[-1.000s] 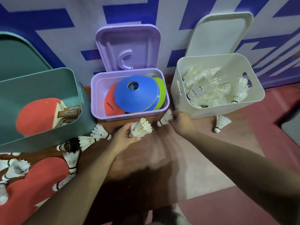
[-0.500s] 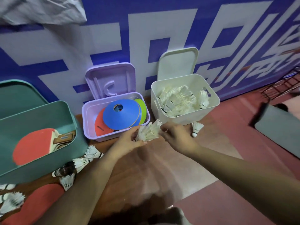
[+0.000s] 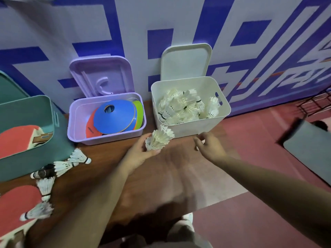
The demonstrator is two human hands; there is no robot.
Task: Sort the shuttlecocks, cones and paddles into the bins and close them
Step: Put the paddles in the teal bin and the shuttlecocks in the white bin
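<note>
Left hand point(image 3: 141, 154) is gripping a bunch of shuttlecocks point(image 3: 160, 137), fingers and thumb curling round the cork ends, feather skirts fanning up and to the right; the bunch is hovering just in front of the white bin point(image 3: 189, 127), near the gap between it and the purple bin point(image 3: 107, 138); left forearm is reaching in from bottom centre, wrist roughly straight. Right hand point(image 3: 209, 145) is hanging low over the floor right at the white bin's front wall, back of hand up, fingers bending down and loosely together; cannot tell whether they are pinching anything, tips blurred. White bin is smooth matte plastic, rounded corners, slot handle in the side, holding a heap of shuttlecocks point(image 3: 184, 106), white and feathery; its flat white lid point(image 3: 186, 61) is leaning upright on the wall point(image 3: 179, 24). Purple bin is glossy plastic, its ribbed lid point(image 3: 102, 76) propping up behind it; inside, shallow disc cones are lying tilted and overlapping: blue cone point(image 3: 114, 120) with centre hole on top, orange cone point(image 3: 91, 127) at left, green cone point(image 3: 138, 113) at right. Teal bin point(image 3: 26, 165) at left is holding a red rubber-faced paddle point(image 3: 16, 140) with wooden handle. Second red paddle point(image 3: 19, 199) is lying on the brown wood floor point(image 3: 161, 176), loose shuttlecocks point(image 3: 78, 157) lying scattered around it, one dark-feathered.
</note>
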